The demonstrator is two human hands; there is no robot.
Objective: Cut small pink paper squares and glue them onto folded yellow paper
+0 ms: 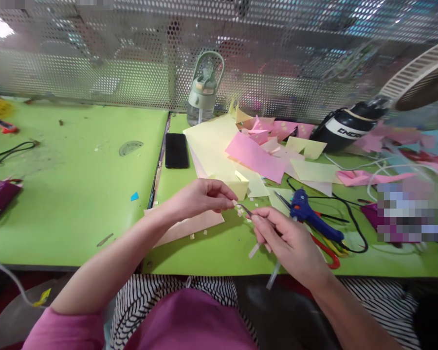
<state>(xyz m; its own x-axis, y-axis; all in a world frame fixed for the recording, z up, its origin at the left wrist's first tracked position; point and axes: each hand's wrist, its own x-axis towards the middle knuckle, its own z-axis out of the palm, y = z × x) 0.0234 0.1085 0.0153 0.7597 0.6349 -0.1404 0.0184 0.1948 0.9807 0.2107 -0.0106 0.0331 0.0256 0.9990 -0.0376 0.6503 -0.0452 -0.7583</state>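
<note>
A black phone [176, 151] lies on the green tabletop [95, 209]; a pale paper strip [193, 227] lies below the left hand [203, 198], which pinches a tiny paper bit [234, 203]; thin tweezers [246, 210] point at the bit, touching or not, I cannot tell; the right hand [285, 236] grips the tweezers; a blue glue gun [314, 218] lies just beside it.

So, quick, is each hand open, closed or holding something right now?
Left hand: closed, pinching a paper bit.
Right hand: closed, holding tweezers.
</note>
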